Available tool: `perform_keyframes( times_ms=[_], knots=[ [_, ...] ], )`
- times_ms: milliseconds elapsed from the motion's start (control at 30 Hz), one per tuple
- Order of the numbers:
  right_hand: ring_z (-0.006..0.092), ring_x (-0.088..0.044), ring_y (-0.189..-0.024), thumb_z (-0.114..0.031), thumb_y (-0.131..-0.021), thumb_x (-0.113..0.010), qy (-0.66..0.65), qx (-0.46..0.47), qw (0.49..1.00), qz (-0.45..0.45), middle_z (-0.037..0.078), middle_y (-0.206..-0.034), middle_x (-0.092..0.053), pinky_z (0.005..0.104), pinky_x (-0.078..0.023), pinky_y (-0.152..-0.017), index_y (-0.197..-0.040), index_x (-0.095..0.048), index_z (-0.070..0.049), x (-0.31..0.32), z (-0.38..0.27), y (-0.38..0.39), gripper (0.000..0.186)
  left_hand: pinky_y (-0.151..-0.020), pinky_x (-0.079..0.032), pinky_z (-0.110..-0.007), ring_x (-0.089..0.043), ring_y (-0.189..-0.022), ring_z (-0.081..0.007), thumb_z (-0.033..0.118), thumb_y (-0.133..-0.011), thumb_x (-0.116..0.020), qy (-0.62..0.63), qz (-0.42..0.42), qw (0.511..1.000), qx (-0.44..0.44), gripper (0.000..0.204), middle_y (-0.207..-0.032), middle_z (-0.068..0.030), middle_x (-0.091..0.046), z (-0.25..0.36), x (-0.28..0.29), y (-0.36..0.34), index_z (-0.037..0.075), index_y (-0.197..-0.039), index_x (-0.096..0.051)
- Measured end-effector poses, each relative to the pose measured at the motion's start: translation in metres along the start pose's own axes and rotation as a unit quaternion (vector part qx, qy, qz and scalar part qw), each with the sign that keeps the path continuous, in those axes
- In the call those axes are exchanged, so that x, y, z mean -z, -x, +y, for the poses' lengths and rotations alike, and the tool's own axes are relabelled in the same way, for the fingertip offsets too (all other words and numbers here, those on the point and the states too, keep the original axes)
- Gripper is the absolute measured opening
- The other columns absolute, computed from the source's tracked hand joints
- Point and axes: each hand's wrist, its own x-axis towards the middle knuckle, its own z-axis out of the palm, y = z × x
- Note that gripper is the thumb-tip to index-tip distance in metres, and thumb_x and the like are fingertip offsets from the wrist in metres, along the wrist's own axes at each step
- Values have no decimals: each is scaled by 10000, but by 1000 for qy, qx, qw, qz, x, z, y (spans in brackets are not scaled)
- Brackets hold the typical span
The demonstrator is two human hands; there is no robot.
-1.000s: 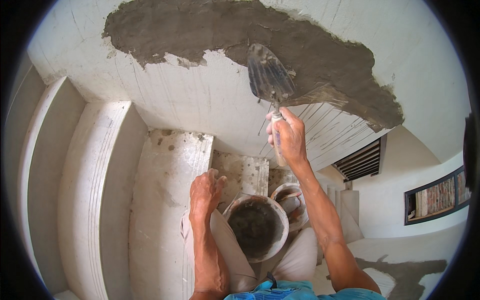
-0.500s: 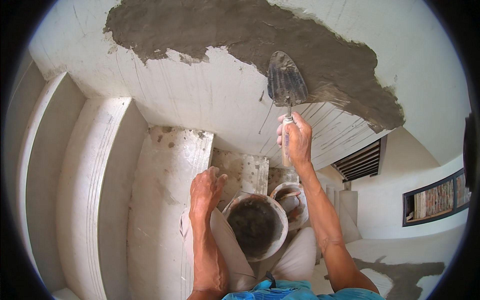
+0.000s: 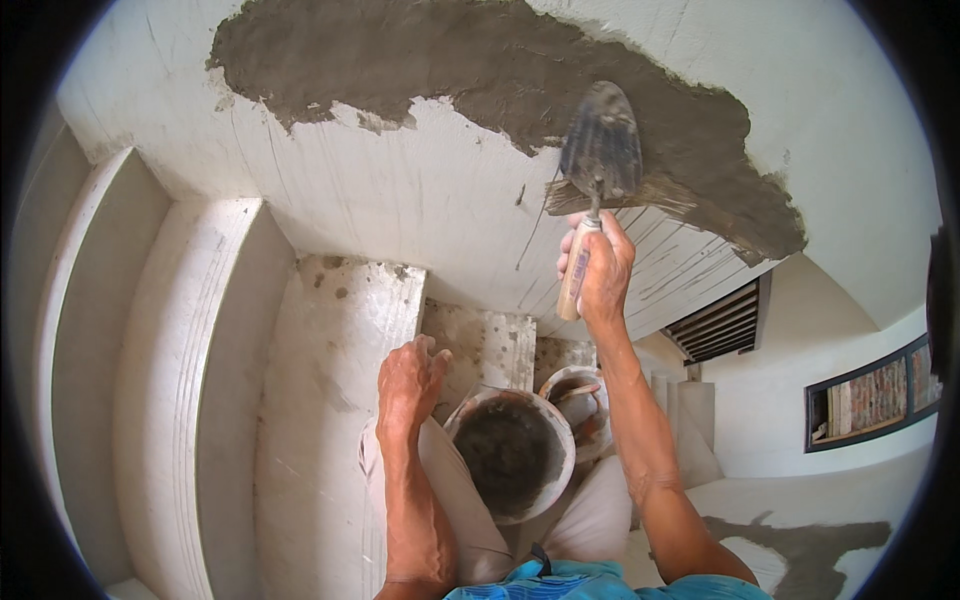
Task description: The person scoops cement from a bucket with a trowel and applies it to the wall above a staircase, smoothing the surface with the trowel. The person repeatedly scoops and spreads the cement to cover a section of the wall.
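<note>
My right hand (image 3: 604, 268) is closed round the wooden handle of a trowel (image 3: 601, 145). The trowel's mortar-smeared blade points up and lies over the lower edge of a wet grey mortar patch (image 3: 430, 60) on the white wall; whether it presses on the wall is hard to judge. Under the blade, thin streaks of mortar fan out over the wall. My left hand (image 3: 411, 380), fingers loosely curled and nothing visible in it, rests by my left knee. Between my legs stands a bucket (image 3: 565, 485) with dark grey mortar inside.
A smaller bucket (image 3: 597, 440) with a tool handle across its mouth stands beside the first. Pale stair steps (image 3: 185, 330) rise to the left; the steps near the buckets carry mortar spots. Farther right are a slatted opening (image 3: 715, 322) and a dark-framed window (image 3: 870, 397).
My right hand has shifted the trowel to the right and slightly up, tilting its blade rightward. More streaked mortar shows to the left of the blade's base. My left hand has stayed put.
</note>
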Motion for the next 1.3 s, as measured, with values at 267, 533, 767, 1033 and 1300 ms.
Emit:
perform_keyframes(
  times_ms=[267,533,767,1033,1300],
  knots=[
    [97,-551,-540,-146,-918,-464,58,28,995,-81,52,-714,-579,266,-454,-457,-1012,-623,30,-35,-23,-6,255,-842,-504,-507,-659,-960,-456,263,-911,-686,6,-5,1000,17,328,-952,-265,-705,2,1,0,-22,-1073,-695],
    [99,-564,-557,-139,-917,-456,-8,-13,1000,1,48,-724,-588,262,-482,-482,-1023,-619,11,-8,-6,2,246,-868,-519,-472,-680,-971,-425,260,-905,-693,-8,-18,999,27,350,-1006,-254,-719,3,4,0,-11,-1126,-712],
    [98,-556,-547,-128,-914,-461,57,-12,997,-44,46,-719,-587,275,-464,-476,-1010,-625,17,-22,6,21,239,-802,-493,-521,-649,-913,-465,280,-918,-681,2,-16,1000,13,308,-911,-269,-693,3,1,-1,-16,-1000,-687],
    [93,-559,-545,-140,-925,-485,130,17,991,-36,45,-702,-601,270,-459,-476,-1017,-643,38,-16,4,-7,255,-799,-496,-520,-650,-909,-468,273,-913,-691,2,0,1000,11,310,-913,-275,-691,-1,1,0,-27,-993,-689],
    [113,-552,-524,-126,-936,-476,159,41,986,-36,21,-660,-571,301,-468,-488,-974,-636,1,-3,6,13,208,-793,-497,-521,-648,-908,-469,272,-913,-692,-6,-4,1000,-4,311,-903,-272,-689,1,-2,-1,-29,-991,-683]
  ],
)
